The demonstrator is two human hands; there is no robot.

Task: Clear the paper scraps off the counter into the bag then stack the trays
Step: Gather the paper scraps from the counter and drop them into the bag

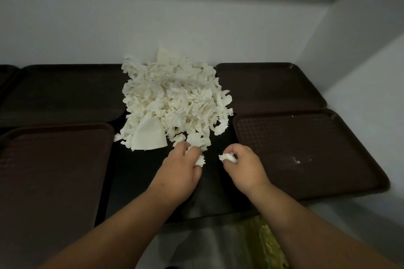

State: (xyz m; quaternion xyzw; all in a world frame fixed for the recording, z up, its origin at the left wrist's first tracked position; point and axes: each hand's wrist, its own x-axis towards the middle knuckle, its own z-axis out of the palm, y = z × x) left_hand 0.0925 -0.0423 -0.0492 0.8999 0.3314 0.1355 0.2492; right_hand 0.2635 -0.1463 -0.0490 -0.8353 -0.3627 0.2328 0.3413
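Head view: crumpled white paper scraps heaped on dark counter between 4 brown textured trays. Left hand pinches a wad at the heap's near edge; right hand pinches a small torn scrap.

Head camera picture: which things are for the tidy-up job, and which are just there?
For the job: paper scraps pile; scraps pinched in the left hand and right hand; brown trays; bag.
Just there: white wall; white smudge on the near right tray.
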